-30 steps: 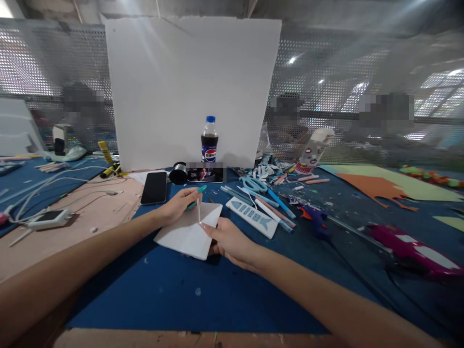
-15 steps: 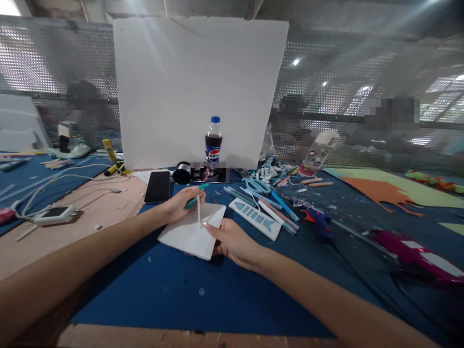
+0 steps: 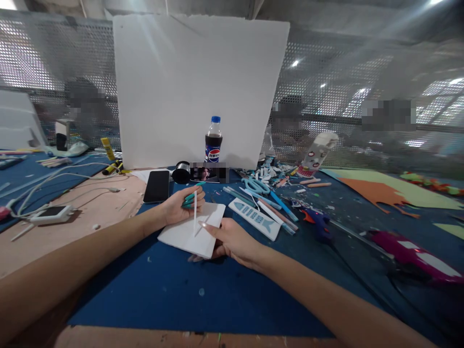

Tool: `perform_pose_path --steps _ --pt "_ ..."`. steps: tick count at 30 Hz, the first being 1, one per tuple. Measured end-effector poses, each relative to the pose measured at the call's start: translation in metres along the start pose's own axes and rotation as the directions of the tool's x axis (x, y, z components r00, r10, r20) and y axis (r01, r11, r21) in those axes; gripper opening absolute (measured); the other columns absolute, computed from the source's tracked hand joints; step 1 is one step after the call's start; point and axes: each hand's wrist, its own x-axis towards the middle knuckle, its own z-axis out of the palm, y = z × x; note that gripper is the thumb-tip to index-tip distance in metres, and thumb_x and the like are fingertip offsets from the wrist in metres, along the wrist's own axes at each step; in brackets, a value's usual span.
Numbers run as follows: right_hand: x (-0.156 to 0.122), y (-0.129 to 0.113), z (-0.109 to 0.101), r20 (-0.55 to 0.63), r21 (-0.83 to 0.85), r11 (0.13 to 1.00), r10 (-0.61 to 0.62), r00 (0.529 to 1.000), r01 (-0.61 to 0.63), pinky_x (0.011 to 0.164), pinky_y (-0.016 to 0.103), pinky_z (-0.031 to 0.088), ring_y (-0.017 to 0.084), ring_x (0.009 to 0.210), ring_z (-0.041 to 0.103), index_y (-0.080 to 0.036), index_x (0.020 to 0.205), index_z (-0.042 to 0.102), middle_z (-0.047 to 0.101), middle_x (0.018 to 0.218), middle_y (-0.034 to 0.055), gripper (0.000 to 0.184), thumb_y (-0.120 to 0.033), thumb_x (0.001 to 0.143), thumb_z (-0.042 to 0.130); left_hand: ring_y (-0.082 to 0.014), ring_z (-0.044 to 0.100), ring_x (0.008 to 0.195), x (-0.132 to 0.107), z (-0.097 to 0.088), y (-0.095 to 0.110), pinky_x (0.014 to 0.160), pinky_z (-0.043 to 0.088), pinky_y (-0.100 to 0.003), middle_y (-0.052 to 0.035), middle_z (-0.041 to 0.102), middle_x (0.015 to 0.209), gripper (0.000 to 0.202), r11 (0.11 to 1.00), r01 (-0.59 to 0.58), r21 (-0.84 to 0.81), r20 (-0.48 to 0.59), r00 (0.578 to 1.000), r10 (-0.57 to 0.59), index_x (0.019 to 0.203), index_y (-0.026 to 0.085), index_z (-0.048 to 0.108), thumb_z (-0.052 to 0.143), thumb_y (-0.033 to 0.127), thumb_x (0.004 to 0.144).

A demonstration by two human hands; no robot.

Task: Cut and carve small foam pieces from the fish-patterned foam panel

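My left hand (image 3: 177, 205) is closed around a slim teal tool (image 3: 190, 198), perhaps a pen or a cutter; its kind is not clear. It rests at the far edge of a small white board (image 3: 181, 237). A narrow white strip (image 3: 195, 215) runs from in front of the left fingers down to the board's face; whether the fingers hold it I cannot tell. My right hand (image 3: 234, 241) grips the board's right edge, thumb on top near the strip and the other fingers partly hidden underneath.
Beyond the hands are a dark phone (image 3: 156, 186), a wire spool (image 3: 181, 171), a lit phone screen (image 3: 208, 173) and a cola bottle (image 3: 213, 142). On the right lie a fish-patterned white piece (image 3: 254, 218), markers (image 3: 284, 205), blue scissors (image 3: 255, 185) and glue guns (image 3: 319, 224).
The white strip's lower end has slid towards me and slightly left across the board. My left fingers have curled further around the teal tool. The right hand's lower fingers have shifted beneath the board.
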Motion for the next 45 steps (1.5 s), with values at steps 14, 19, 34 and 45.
perform_pose_path --steps 14,19,34,45 --pt "0.005 -0.015 -0.01 0.007 -0.414 0.895 -0.181 0.984 0.167 0.028 0.017 0.03 0.007 0.028 0.042 -0.015 0.112 0.049 0.053 0.047 -0.007 0.046 -0.043 0.077 0.057 -0.0057 0.031 0.039 0.004 0.005 -0.006 0.039 0.03 -0.015 0.0057 0.034 0.047 0.033 0.993 -0.005 0.121 -0.179 0.984 0.027 0.053 0.015 0.04 0.05 0.024 0.084" --pt "0.013 -0.012 -0.002 0.093 -0.213 0.975 -0.041 0.995 0.061 0.025 0.014 0.028 0.005 0.027 0.044 -0.011 0.095 0.055 0.059 0.051 -0.0032 0.037 -0.042 0.075 0.06 -0.0056 0.032 0.039 0.005 0.005 -0.008 0.038 0.029 -0.015 0.0058 0.034 0.046 0.033 0.984 -0.004 0.177 -0.198 0.979 0.04 0.052 0.015 0.042 0.054 0.027 0.081" --pt "0.01 0.005 0.003 -0.035 -0.076 0.979 -0.194 0.98 0.191 0.026 0.012 0.032 0.004 0.03 0.045 -0.014 0.065 0.05 0.052 0.048 -0.0056 0.039 -0.051 0.069 0.063 -0.0057 0.029 0.04 0.003 0.006 -0.007 0.038 0.027 -0.015 0.0041 0.034 0.049 0.035 0.976 0.003 0.218 -0.151 0.988 0.031 0.053 0.014 0.04 0.046 0.023 0.086" --pt "0.006 0.001 -0.002 0.018 0.03 0.986 -0.164 0.986 0.163 0.035 0.014 0.036 0.003 0.034 0.045 -0.012 0.065 0.056 0.055 0.047 -0.0031 0.041 -0.052 0.065 0.067 -0.0054 0.03 0.04 0.002 0.011 -0.007 0.039 0.029 -0.015 0.0037 0.034 0.048 0.036 0.969 -0.014 0.247 -0.164 0.985 0.056 0.05 0.014 0.04 0.045 0.02 0.086"
